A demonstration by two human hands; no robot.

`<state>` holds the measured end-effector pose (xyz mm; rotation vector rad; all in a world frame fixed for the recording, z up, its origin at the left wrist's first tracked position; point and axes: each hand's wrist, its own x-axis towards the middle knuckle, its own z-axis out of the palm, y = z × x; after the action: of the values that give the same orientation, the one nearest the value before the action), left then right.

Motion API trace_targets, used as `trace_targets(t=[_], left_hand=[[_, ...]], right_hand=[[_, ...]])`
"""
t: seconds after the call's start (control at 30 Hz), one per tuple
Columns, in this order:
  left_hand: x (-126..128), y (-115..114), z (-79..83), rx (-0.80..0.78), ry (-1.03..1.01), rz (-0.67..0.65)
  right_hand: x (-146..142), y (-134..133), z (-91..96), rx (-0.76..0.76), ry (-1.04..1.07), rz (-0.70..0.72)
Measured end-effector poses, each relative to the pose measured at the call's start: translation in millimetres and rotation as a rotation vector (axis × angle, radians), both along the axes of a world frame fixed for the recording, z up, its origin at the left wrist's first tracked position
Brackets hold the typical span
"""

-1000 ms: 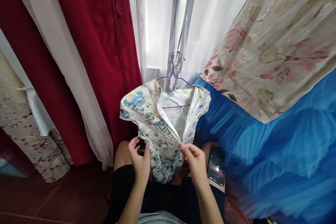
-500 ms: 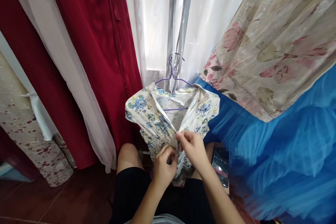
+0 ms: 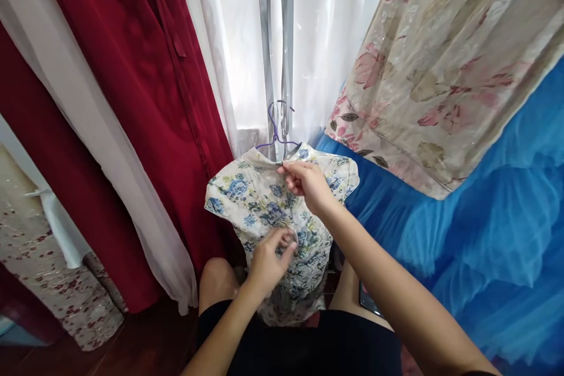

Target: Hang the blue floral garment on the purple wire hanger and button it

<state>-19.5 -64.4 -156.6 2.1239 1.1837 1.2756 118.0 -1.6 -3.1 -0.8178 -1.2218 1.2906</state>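
A small white dress with a blue flower print hangs on a purple wire hanger, hooked on a metal window frame. Its back is closed. My right hand is up at the neckline, fingers pinched on the dress just below the hanger. My left hand is lower, pinching the cloth at the middle of the dress. My knees in black shorts sit below the dress.
Dark red curtains and sheer white curtains hang at left and centre. A beige flowered fabric and blue tulle fill the right. A phone lies by my right leg. Dark red floor at bottom left.
The open back of the dress has been drawn shut. My right hand rose from the waist to the neckline. My left hand stayed low on the cloth.
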Motion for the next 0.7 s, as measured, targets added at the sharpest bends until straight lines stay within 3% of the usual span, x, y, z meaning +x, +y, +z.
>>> trace_targets(t=[0.13,0.2,0.3,0.4,0.47,0.6,0.7], left_hand=[[-18,27,79.4,0.273,-0.186,0.149],[-19,39,114.6,0.357,-0.103,0.132],[-9,51,146.7,0.438,0.120,0.130],[3,54,164.0,0.551,0.204,0.170],[-1,55,175.1,0.616,0.107,0.207],[-55,77,188.2,0.572,-0.403,0.324],[-111,104,165.8,0.280,-0.990,0.360]], right_hand=[[0,-14,-12.4,0.126,-0.007,-0.037],[2,-15,-12.0,0.177,-0.012,-0.041],[4,-9,-12.5,0.217,-0.026,-0.051],[2,5,-27.4,0.253,-0.062,-0.140],[-3,13,-46.3,0.221,-0.097,-0.163],[-7,5,-82.7,0.046,-0.076,0.015],[-7,-14,-92.2,0.019,-0.035,0.078]])
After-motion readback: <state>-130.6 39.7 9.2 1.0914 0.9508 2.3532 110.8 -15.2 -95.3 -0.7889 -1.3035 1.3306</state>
